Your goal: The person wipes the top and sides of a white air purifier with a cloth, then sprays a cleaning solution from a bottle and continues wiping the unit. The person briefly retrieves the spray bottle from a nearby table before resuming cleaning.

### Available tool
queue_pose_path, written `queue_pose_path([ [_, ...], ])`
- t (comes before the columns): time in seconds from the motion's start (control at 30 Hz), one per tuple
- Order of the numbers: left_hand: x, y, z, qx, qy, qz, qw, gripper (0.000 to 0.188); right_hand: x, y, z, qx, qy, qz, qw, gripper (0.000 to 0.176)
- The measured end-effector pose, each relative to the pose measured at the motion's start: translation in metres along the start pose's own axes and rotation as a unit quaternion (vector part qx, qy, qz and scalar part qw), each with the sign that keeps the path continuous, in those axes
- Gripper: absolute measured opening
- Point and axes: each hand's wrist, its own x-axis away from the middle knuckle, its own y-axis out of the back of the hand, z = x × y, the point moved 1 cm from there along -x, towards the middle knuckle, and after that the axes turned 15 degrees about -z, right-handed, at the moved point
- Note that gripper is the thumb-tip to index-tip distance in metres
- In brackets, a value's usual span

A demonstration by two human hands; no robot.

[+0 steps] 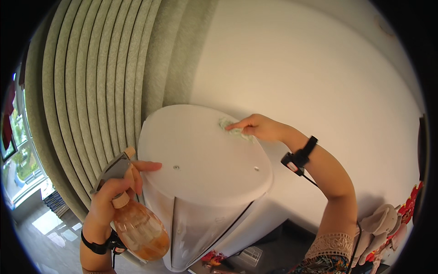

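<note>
My left hand grips the neck and trigger head of a spray bottle with orange liquid in its clear body, its index finger stretched out over the edge of a white appliance top. This rounded top belongs to a tall white floor-standing cabinet or appliance and has two small screw-like fittings. At its rear right edge my right hand presses a pale green crumpled cloth onto the surface. Both wrists wear black straps with small cabled devices.
Grey-green pleated curtains hang close at the left, against a plain wall. A dark cabinet top stands low at the right, with plush toys beyond it. Stacked books or boxes sit on the floor near the window.
</note>
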Motion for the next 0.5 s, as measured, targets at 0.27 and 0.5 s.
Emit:
queue_pose_path([
  [0.27,-0.003,-0.001,0.001,-0.045,-0.060,0.022,0.997,0.024,0.002,-0.005,-0.004,-0.040,-0.037,-0.002,0.998,0.045],
  [0.5,0.003,-0.004,0.002,-0.046,-0.054,-0.001,0.997,0.020,0.000,-0.010,0.001,-0.093,0.090,0.037,0.991,0.046],
])
